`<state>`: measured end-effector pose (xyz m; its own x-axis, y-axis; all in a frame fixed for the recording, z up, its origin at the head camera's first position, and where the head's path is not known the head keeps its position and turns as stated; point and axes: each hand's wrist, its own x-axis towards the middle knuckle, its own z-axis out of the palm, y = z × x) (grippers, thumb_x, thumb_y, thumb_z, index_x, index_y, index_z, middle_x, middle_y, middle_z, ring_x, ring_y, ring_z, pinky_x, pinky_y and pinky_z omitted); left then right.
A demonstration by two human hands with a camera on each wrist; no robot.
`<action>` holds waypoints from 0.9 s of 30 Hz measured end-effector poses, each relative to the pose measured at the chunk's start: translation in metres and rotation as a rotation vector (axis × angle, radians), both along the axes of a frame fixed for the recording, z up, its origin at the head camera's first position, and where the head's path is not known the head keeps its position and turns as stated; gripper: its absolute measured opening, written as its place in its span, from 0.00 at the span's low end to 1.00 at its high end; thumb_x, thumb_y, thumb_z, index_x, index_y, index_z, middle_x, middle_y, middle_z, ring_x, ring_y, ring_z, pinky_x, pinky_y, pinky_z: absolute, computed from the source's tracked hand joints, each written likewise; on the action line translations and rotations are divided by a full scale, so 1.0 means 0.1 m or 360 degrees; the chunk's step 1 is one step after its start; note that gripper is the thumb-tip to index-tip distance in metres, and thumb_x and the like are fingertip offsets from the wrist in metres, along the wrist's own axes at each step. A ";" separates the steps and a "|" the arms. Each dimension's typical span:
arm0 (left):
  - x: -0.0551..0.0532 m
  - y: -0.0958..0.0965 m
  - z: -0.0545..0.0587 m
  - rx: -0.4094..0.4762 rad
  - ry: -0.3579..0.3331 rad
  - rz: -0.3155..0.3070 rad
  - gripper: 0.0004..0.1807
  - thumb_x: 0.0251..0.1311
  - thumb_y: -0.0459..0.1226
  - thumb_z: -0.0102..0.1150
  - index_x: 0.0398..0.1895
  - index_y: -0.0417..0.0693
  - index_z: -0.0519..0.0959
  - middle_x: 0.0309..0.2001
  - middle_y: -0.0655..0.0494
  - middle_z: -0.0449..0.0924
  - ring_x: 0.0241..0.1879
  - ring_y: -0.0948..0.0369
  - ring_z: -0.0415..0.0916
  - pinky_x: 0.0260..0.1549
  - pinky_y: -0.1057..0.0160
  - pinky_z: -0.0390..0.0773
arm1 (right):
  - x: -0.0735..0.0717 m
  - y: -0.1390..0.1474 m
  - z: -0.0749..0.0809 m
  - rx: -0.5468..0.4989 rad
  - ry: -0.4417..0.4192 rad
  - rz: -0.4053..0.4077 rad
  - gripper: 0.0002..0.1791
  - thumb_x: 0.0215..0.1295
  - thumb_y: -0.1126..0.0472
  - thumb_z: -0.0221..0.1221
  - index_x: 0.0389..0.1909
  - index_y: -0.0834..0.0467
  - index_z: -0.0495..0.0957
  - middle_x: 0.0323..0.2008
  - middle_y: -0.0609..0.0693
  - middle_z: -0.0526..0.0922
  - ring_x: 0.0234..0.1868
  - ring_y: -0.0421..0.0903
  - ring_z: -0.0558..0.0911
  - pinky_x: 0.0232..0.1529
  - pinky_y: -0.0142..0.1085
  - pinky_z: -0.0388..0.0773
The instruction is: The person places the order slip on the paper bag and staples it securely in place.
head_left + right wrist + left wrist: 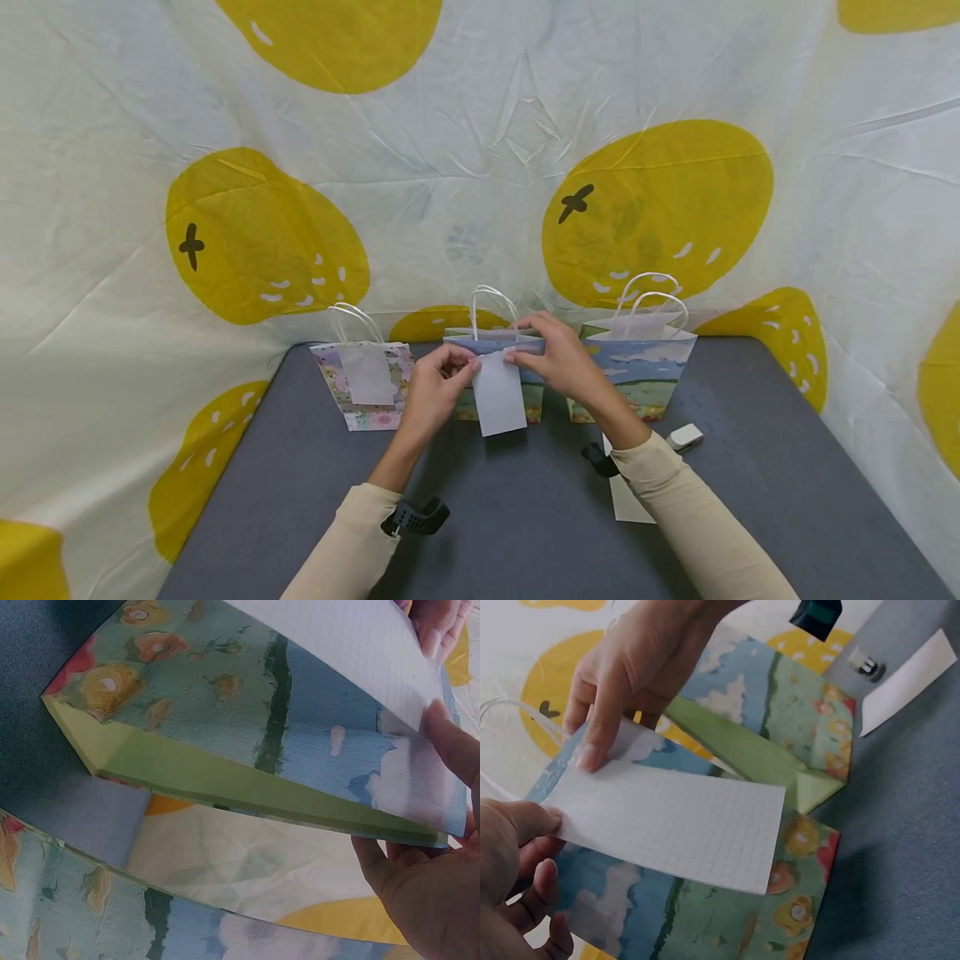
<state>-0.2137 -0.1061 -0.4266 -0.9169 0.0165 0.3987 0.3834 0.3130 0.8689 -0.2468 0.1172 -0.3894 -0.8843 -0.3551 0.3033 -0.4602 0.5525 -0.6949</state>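
A white paper sheet with a faint grid (675,817) lies against the front of the middle gift bag (534,403), its top edge near the bag's rim. My left hand (433,390) pinches the sheet's upper left corner between thumb and curled fingers. On the opposite corner rests the thumb of my right hand (564,357), while its other fingers reach behind the bag's top rim, gripping sheet and bag together. This bag shows painted sky, green field and flowers, with a green side fold (225,784) and white handles (495,293).
At left stands a pink-patterned bag (330,367) with a white sheet (367,375) on its front. To the right is a larger landscape bag (637,375). Another white sheet (628,503) and a small white object (684,437) lie near my right forearm on the grey table (517,533).
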 end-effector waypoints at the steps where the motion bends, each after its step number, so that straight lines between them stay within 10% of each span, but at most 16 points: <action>1: 0.00 0.00 0.01 -0.0002 -0.0001 0.0015 0.03 0.63 0.37 0.70 0.35 0.47 0.86 0.28 0.54 0.80 0.27 0.58 0.70 0.26 0.68 0.68 | 0.00 0.00 0.00 -0.0005 0.0003 0.0004 0.22 0.61 0.56 0.72 0.54 0.57 0.80 0.52 0.51 0.80 0.54 0.52 0.79 0.56 0.51 0.77; 27: -0.05 0.08 0.12 -0.0004 0.0084 0.0201 0.04 0.61 0.37 0.72 0.34 0.47 0.85 0.29 0.55 0.84 0.25 0.62 0.72 0.26 0.69 0.71 | -0.03 -0.02 -0.04 -0.0095 0.0066 0.0030 0.12 0.68 0.57 0.67 0.48 0.56 0.83 0.48 0.50 0.82 0.49 0.49 0.80 0.50 0.47 0.77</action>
